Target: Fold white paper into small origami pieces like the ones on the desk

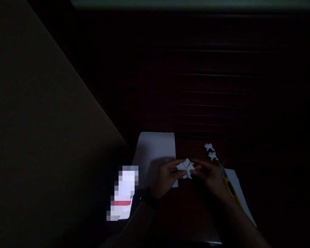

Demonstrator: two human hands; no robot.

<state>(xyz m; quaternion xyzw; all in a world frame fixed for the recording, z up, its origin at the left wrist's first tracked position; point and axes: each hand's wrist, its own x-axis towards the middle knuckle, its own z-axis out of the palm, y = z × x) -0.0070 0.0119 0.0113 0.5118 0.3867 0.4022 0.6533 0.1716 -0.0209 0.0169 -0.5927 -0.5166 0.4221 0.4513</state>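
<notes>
The scene is very dark. A small folded white paper piece is held between both hands above a dark wooden table. My left hand pinches its left side, and a dark watch sits on that wrist. On the piece's right side, my right hand has its fingers closed. Two small folded white paper shapes lie on the table just beyond my right hand.
A white paper sheet lies under and behind my left hand. A yellow-handled utility knife rests on another white sheet at the right. A bright blurred rectangle glows at lower left. A large tan surface fills the left side.
</notes>
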